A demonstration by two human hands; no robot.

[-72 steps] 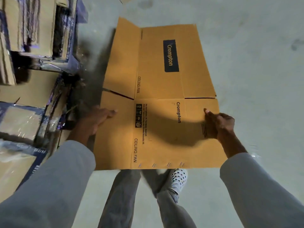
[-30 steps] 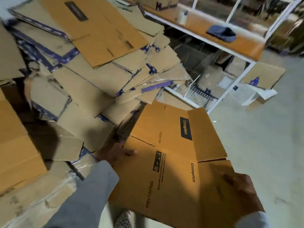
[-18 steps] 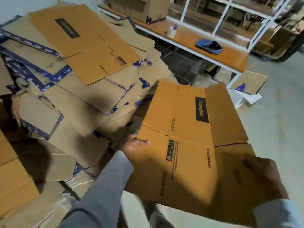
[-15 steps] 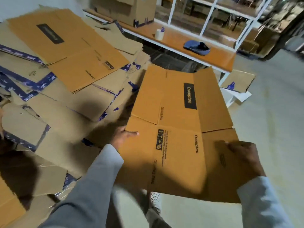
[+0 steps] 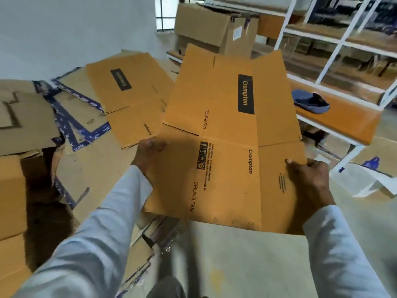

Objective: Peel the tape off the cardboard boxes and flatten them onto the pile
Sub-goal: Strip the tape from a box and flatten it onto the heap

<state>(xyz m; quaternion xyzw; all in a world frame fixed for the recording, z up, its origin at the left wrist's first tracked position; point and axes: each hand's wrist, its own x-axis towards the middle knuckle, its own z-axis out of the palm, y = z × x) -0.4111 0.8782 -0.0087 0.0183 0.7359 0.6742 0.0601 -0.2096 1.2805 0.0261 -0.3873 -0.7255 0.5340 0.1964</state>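
Observation:
A flattened orange Crompton ceiling-fan box (image 5: 227, 147) hangs in the air in front of me, printed side up, its flaps spread out. My left hand (image 5: 148, 153) grips its left edge and my right hand (image 5: 309, 175) grips its right edge. To the left lies the pile of flattened boxes (image 5: 90, 151); a matching orange Crompton sheet (image 5: 126, 100) rests on top, over brown sheets that carry strips of blue tape (image 5: 71, 125). The held box's far left part overlaps the pile's right side in view.
A white metal rack with orange shelves (image 5: 337, 117) stands at the right, holding a blue shoe (image 5: 311, 103). A large brown carton (image 5: 217, 29) sits at the back. Stacked brown boxes (image 5: 10, 190) rise at the left. White paper scraps (image 5: 361, 181) lie on the grey floor.
I have lifted the flattened box off the floor and swung it left and up toward the pile. Both hands have kept their hold on its edges. My view has risen to the wall.

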